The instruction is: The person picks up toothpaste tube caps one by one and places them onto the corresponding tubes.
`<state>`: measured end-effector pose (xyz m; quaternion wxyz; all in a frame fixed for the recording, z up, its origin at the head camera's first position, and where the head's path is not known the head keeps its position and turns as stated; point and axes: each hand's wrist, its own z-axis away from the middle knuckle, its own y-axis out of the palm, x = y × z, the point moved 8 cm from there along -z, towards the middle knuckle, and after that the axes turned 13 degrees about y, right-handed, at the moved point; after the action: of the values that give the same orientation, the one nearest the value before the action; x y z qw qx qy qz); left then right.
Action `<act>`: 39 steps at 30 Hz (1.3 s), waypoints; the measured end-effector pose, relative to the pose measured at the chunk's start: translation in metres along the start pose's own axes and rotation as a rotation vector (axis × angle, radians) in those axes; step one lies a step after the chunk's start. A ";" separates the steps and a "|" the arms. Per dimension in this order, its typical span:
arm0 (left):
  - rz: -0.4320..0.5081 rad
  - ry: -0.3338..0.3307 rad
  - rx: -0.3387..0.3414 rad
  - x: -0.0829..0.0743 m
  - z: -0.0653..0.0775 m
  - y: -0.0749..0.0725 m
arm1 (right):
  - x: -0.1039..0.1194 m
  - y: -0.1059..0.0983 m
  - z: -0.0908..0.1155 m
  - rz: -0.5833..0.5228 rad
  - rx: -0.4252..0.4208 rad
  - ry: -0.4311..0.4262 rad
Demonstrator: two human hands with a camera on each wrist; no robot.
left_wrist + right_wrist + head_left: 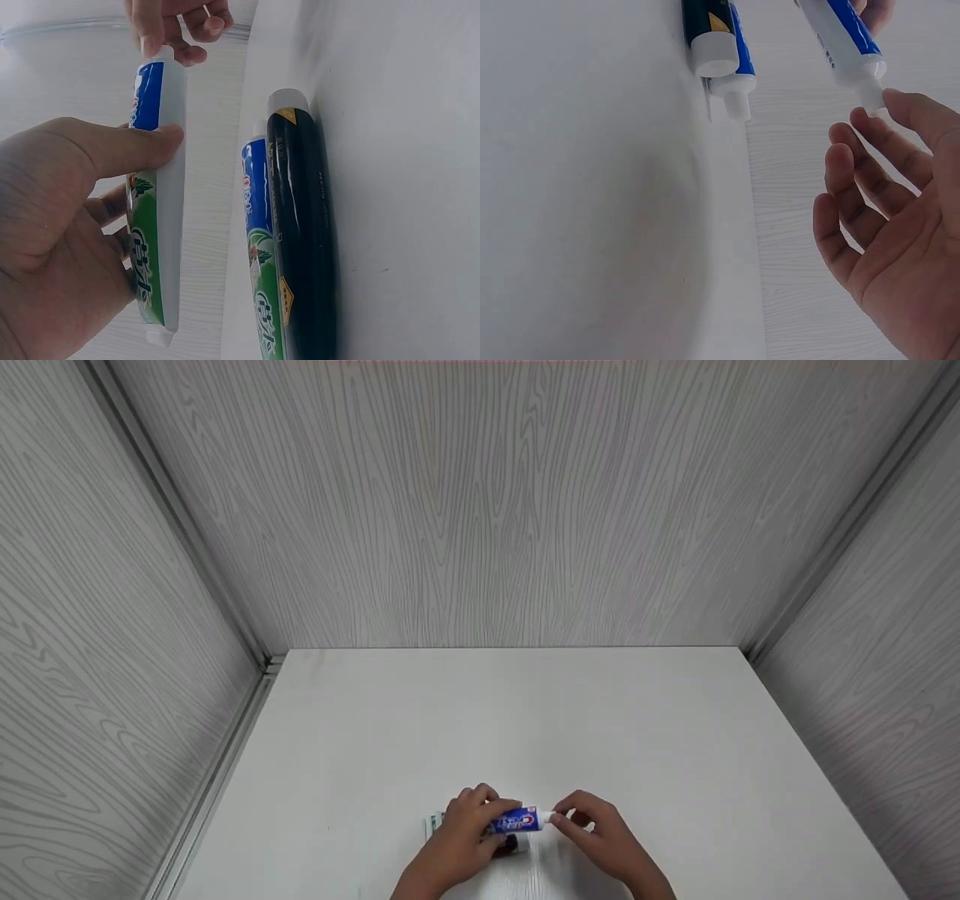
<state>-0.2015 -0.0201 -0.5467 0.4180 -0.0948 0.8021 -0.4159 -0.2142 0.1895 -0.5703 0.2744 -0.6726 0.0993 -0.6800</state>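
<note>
My left hand point(461, 836) grips a blue, green and white toothpaste tube point(171, 240) around its middle, thumb across it. The tube lies nearly level in the head view, its white cap point(871, 95) pointing right. At that cap is my right hand point(606, 834), pinching it between thumb and index finger; the other fingers are loosely bent in the right wrist view. Below the held tube, a dark tube with a white cap point(304, 225) lies beside a second blue-and-green toothpaste tube point(256, 199). My left hand hides most of both in the head view.
A white tabletop point(517, 720) spreads out beyond my hands. Grey wood-grain panels stand at the back point(480, 510), the left point(97, 660) and the right point(885, 660). The resting tubes lie close to the table's front edge.
</note>
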 end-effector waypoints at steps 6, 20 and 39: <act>-0.010 0.030 -0.012 -0.003 0.000 0.000 | -0.002 0.001 -0.001 0.012 0.025 0.034; -0.005 0.016 0.001 -0.004 0.000 -0.001 | 0.003 -0.007 0.001 -0.025 -0.044 0.052; 0.012 -0.002 0.018 -0.002 0.001 0.003 | 0.010 -0.006 0.006 -0.020 -0.054 -0.071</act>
<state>-0.1992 -0.0179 -0.5484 0.4221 -0.0868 0.7985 -0.4203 -0.2089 0.1909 -0.5578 0.2529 -0.7043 0.1011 -0.6556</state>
